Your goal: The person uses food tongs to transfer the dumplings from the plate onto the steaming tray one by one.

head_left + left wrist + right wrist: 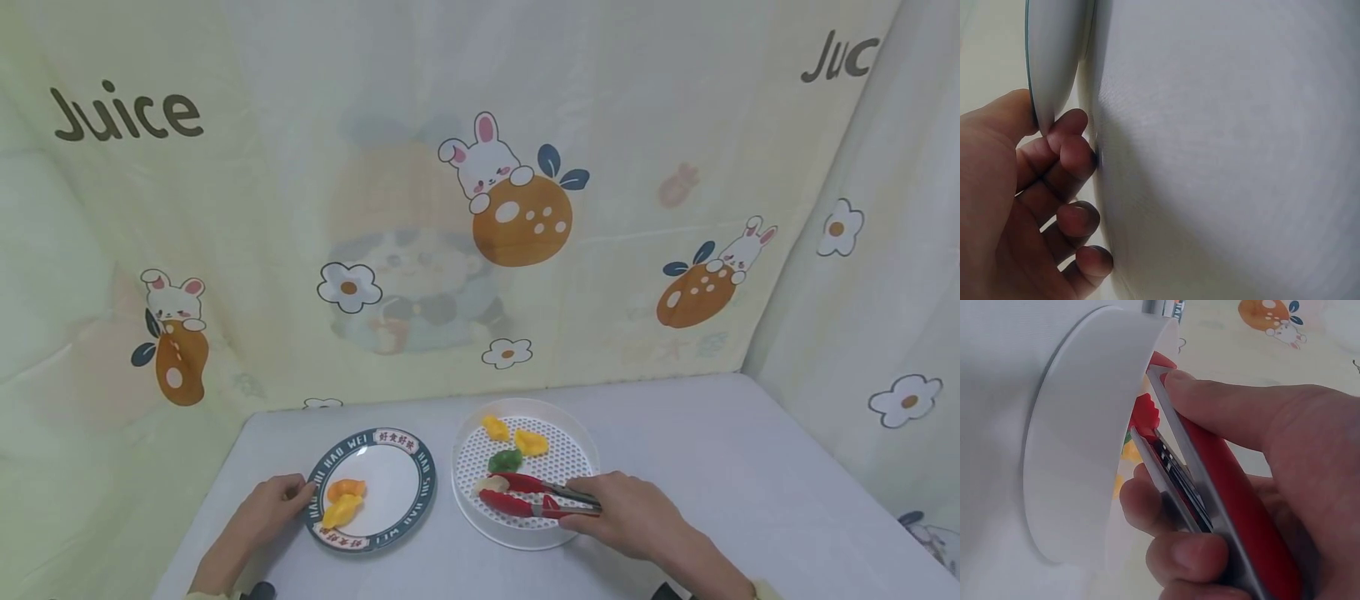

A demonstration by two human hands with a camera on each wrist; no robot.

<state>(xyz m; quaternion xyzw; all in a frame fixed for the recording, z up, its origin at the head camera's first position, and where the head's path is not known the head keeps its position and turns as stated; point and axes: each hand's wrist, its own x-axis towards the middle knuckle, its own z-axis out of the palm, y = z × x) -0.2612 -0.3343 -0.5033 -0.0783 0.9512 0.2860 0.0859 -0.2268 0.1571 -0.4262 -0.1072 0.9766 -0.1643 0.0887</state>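
Thumb and fingers of my left hand (258, 514) pinch the near-left rim of a white plate (393, 492) with a dark patterned border. An orange dumpling-shaped piece (346, 488) and a yellow one (342, 512) lie on its left side. My right hand (628, 510) grips red-and-metal tongs (1235, 512) over a round white steamer tray (517, 538) with a perforated base. Between the tong tips is a whitish dumpling (489, 484), partly covered by them. Just behind it sits a green dumpling (506, 461), with two yellow dumplings (532, 442) farther back.
The plate and the steamer tray stand side by side on a white-covered table (675, 433). Behind the table hangs a curtain (600, 333) printed with rabbits, fruit and flowers, and it continues along the right side.
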